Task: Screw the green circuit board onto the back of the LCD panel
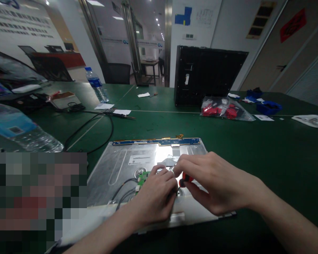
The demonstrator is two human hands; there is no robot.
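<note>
A silver metal display panel [137, 155] lies flat on the green table, with a blue circuit strip [159, 141] along its far edge and a small green board [142, 175] with dark wires near its middle. My right hand [217, 183] is closed around a red and black screwdriver [186, 179], tip down on the panel. My left hand [155, 195] rests right beside it, fingers curled against the tool's tip and the panel. What lies under the fingers is hidden.
A black computer case [206, 76] stands at the back, with a plastic bag of red parts [225, 109] before it. Blue items [267, 106] lie far right. Water bottles [96, 84] [21, 130] and black cables [95, 123] sit left. A blurred patch covers the lower left.
</note>
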